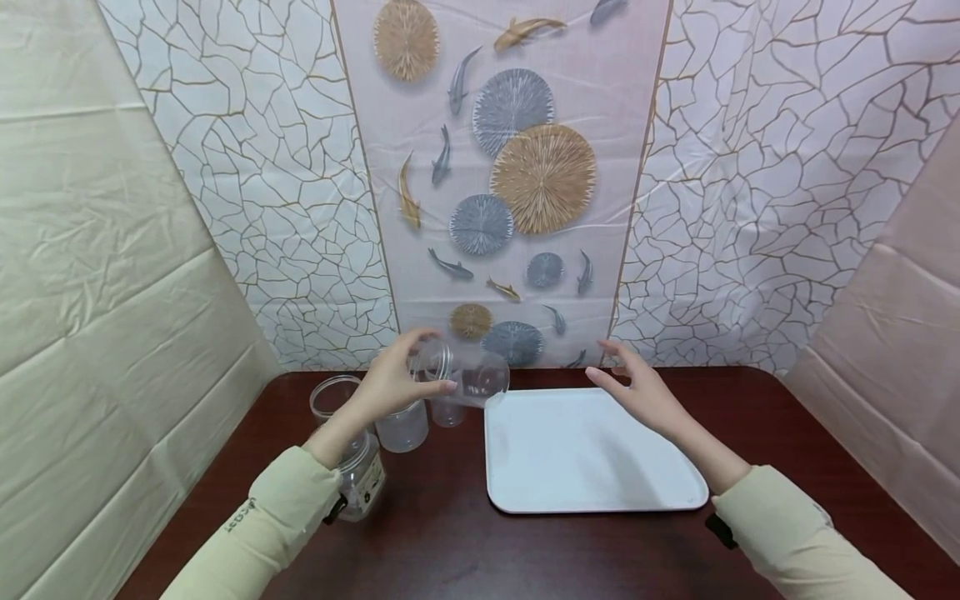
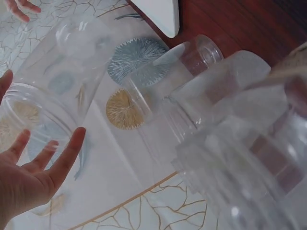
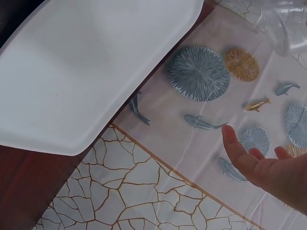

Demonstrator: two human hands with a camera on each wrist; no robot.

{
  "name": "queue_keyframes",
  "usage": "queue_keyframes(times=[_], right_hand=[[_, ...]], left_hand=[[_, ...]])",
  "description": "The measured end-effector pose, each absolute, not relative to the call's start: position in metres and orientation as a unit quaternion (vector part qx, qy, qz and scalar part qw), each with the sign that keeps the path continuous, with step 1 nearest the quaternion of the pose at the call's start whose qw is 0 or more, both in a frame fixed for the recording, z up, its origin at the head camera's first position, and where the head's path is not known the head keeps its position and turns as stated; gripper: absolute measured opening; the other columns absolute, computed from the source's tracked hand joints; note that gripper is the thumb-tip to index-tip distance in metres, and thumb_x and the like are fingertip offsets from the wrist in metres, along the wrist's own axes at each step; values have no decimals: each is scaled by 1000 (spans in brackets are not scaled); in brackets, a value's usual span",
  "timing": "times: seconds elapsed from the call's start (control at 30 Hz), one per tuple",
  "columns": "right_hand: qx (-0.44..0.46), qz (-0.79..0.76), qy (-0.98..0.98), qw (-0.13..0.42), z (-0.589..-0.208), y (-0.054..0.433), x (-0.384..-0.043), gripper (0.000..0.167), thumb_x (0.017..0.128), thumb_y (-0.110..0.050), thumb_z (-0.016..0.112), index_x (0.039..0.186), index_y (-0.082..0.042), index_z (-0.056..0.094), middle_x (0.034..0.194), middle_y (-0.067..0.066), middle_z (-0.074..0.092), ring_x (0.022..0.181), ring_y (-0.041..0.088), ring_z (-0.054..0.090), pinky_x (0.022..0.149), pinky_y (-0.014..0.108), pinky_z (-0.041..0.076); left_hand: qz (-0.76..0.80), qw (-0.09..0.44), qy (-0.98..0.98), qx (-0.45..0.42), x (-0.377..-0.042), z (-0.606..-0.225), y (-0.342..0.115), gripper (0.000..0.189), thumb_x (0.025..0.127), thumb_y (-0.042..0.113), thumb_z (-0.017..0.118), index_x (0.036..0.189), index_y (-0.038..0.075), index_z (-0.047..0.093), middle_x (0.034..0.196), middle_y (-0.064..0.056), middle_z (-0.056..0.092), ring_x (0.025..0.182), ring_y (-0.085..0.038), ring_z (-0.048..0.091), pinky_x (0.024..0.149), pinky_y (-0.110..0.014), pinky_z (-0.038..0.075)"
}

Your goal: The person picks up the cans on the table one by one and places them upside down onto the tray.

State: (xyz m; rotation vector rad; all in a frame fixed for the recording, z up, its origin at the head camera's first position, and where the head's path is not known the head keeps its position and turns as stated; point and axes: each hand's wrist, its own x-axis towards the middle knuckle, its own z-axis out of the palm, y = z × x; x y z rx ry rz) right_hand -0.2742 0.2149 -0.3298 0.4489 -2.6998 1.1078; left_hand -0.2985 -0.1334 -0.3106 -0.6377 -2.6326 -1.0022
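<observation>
In the head view my left hand (image 1: 392, 379) grips a clear jar (image 1: 483, 377) around its mouth end. The jar lies sideways in the air, its base pointing right toward the white tray (image 1: 585, 454). The left wrist view shows fingers spread along the rim of this see-through jar (image 2: 81, 48). Above the tray's far right part, my right hand (image 1: 637, 390) is raised with thumb and fingers apart and nothing between them. The right wrist view shows that hand (image 3: 268, 170) beyond the tray's edge, with part of a clear jar (image 3: 283, 28) at the top right.
Several clear jars stand on the dark red table at the left: a labelled one (image 1: 363, 479) near my left sleeve, another jar (image 1: 402, 429) behind it, and a smaller container (image 1: 448, 412) under the held jar. A patterned cloth (image 1: 510, 275) hangs behind the table.
</observation>
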Motion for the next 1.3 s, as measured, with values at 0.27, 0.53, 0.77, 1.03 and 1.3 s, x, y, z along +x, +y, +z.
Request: queue_keyframes(times=[0.27,0.53,0.77,1.03,1.3], right_hand=[[132,415,-896,83,-327,213,-276,67,98,-41,46,149,-6,22,147,27,31,128,47,39,95,59,41],[121,461,-876,67,-327,209,-278,67,98,-43,45,149,-8,21,149,25,27,130,46,38,93,53,47],[132,500,-854,62,-322,205,-276,63,100,-35,44,150,-8,19,150,26,24,129,46,40,91,50,49],[136,549,-824,40,-322,204,-276,62,100,-35,42,150,-9,18,151,26,21,132,47,34,93,52,47],[138,574,-807,26,-322,201,-278,62,101,-35,42,150,-9,16,151,26,19,136,46,27,94,53,46]], left_hand=[[-425,129,-877,-181,-303,-315,-131,72,70,32,83,133,21,48,133,-7,52,117,-34,54,92,-50,47],[-496,114,-840,-190,-304,-319,-123,72,74,24,81,136,15,46,138,-13,47,119,-37,52,93,-52,46],[-540,105,-810,-202,-311,-328,-113,71,74,20,81,136,20,46,138,-12,46,119,-35,52,86,-45,52],[-582,88,-780,-215,-312,-333,-104,70,77,10,76,139,17,43,142,-16,43,122,-38,50,90,-46,51],[-614,79,-753,-222,-315,-339,-98,67,80,5,71,139,13,42,142,-19,42,122,-40,50,88,-47,51]])
